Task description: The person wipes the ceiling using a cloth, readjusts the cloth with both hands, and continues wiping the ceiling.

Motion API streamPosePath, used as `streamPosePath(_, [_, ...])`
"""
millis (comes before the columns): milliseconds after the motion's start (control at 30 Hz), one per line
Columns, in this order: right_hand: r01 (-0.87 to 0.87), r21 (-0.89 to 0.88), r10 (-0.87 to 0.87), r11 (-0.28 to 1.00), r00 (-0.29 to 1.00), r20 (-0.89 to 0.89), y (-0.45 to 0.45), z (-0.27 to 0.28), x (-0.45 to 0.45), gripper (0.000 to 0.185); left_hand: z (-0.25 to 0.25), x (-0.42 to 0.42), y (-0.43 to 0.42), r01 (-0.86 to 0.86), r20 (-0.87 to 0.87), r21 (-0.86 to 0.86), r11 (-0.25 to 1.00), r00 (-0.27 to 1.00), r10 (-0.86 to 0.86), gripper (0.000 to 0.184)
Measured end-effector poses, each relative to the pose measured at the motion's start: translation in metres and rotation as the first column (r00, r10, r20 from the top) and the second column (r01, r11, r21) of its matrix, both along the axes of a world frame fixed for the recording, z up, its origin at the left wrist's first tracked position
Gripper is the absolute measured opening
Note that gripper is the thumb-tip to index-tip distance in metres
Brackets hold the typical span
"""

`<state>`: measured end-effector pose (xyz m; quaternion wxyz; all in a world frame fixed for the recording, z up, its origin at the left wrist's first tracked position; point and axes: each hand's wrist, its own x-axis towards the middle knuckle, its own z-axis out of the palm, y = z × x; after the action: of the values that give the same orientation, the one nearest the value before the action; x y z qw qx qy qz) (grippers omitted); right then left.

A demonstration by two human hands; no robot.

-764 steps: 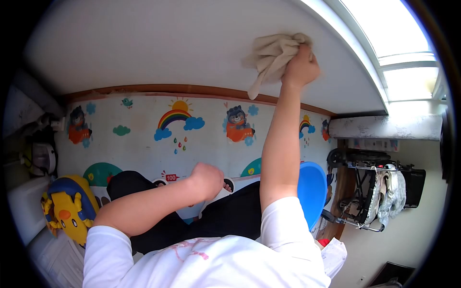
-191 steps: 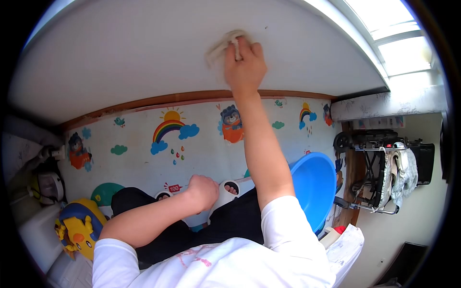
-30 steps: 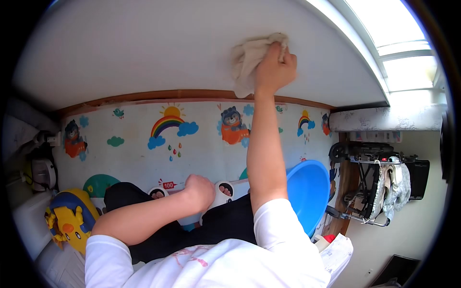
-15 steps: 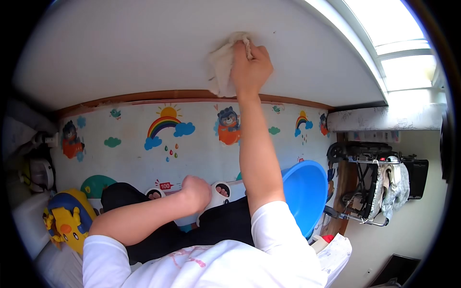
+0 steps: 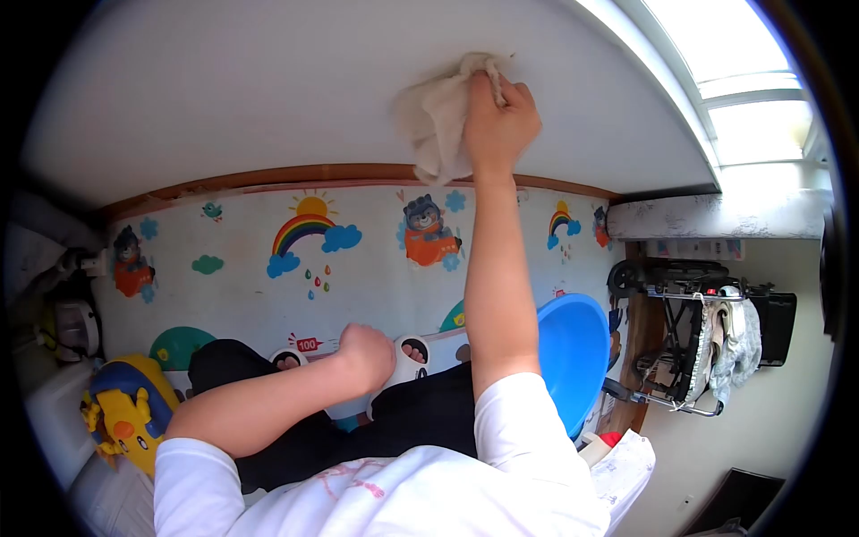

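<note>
My right hand (image 5: 503, 125) is raised and closed on a cream cloth (image 5: 438, 121), its fingers pinching a gathered edge. The rest of the cloth hangs left of the hand, against the smooth white surface (image 5: 268, 98). A small dark speck is on that surface just above the cloth. Low in front of my body, my left hand (image 5: 367, 358) is curled in a fist near my knee, and nothing shows in it. A blue basin (image 5: 573, 358) stands to the right of my right forearm.
Brown trim (image 5: 295, 176) borders the white surface, beside a panel (image 5: 376, 277) printed with rainbows and bears. A yellow and blue duck-faced toy (image 5: 134, 421) is at left. On the right stands a folded wheeled frame (image 5: 684, 340) with cloths, below a bright window (image 5: 752, 89).
My right hand has moved to the right along the white surface, drawing the cloth with it. My left fist stays in nearly the same place.
</note>
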<state>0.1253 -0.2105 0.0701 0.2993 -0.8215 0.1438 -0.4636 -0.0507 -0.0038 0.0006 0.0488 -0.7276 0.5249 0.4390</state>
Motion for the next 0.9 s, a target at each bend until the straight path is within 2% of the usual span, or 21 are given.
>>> streamPosePath(67, [0.068, 0.018, -0.069, 0.998, 0.996, 0.056, -0.016, -0.001, -0.001, 0.025, -0.004, -0.004, -0.001, -0.008, -0.016, 0.013, 1.000, 1.000, 0.008, 0.043])
streamPosePath(167, [0.042, 0.268, -0.120, 0.962, 0.952, 0.281, -0.023, 0.008, 0.000, 0.026, -0.004, -0.006, 0.000, 0.003, -0.019, 0.015, 1.000, 1.000, -0.003, 0.042])
streamPosePath(267, [0.109, 0.007, -0.109, 0.994, 0.988, 0.113, 0.006, -0.017, 0.010, 0.027, -0.005, -0.008, 0.001, -0.018, 0.013, 0.008, 1.000, 1.000, 0.018, 0.043])
streamPosePath(367, [-0.146, 0.128, 0.155, 0.981, 0.986, -0.062, 0.031, -0.025, 0.006, 0.028, 0.001, -0.005, 0.002, 0.012, 0.026, 0.011, 1.000, 1.000, -0.012, 0.042])
streamPosePath(467, [0.056, 0.139, -0.066, 0.989, 0.995, 0.068, 0.011, -0.027, 0.007, 0.028, 0.002, -0.003, 0.000, -0.022, -0.013, -0.001, 1.000, 1.000, 0.022, 0.042])
streamPosePath(567, [0.029, 0.405, -0.185, 0.914, 0.917, 0.353, -0.013, -0.013, 0.014, 0.028, 0.003, -0.002, 0.002, -0.028, -0.010, -0.031, 0.999, 1.000, 0.028, 0.041])
streamPosePath(667, [0.140, 0.185, -0.180, 0.973, 0.958, 0.222, 0.000, -0.009, 0.013, 0.026, 0.000, 0.001, 0.003, -0.045, -0.006, -0.008, 0.999, 0.999, 0.045, 0.042])
streamPosePath(767, [0.019, 0.060, -0.027, 0.998, 0.991, 0.130, 0.022, -0.022, 0.012, 0.025, -0.006, -0.001, 0.004, -0.034, 0.003, -0.005, 0.999, 0.999, 0.034, 0.040])
streamPosePath(867, [-0.192, 0.119, 0.193, 0.974, 0.981, -0.002, 0.018, -0.024, 0.001, 0.023, 0.003, 0.000, 0.000, 0.027, 0.009, 0.021, 0.999, 1.000, -0.027, 0.037])
streamPosePath(900, [-0.149, 0.256, 0.117, 0.955, 0.984, 0.135, 0.011, -0.023, 0.001, 0.023, 0.001, -0.001, 0.000, 0.022, 0.007, -0.001, 1.000, 1.000, -0.022, 0.038])
